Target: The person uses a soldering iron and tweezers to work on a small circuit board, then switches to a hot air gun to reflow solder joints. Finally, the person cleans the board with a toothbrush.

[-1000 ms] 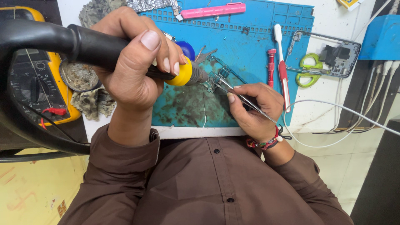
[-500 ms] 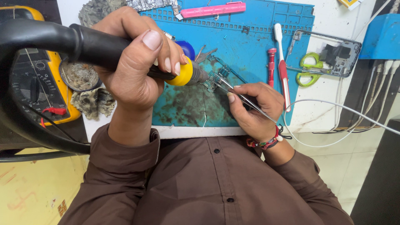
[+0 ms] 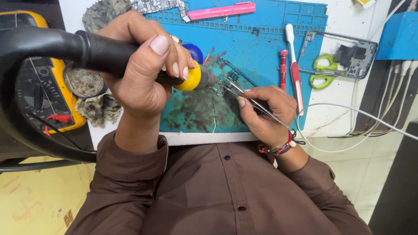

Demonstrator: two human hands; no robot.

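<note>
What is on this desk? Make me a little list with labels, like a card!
left hand: grips a black hot-air wand with a yellow collar
right hand: holds tweezers
between the tools: small green circuit board, nozzle and tweezer tips meet at it
surface: blue mat, stained in the middle
left of mat: yellow multimeter
right part of mat: red screwdriver, toothbrush
right of mat: green scissors, phone frame
top: pink tool

A person in a brown shirt

The brown shirt [image 3: 226, 191] has long sleeves and small dark buttons [image 3: 226, 157] down the front. The right wrist wears a bracelet [image 3: 278, 149] of red, green and white beads and threads.
</note>
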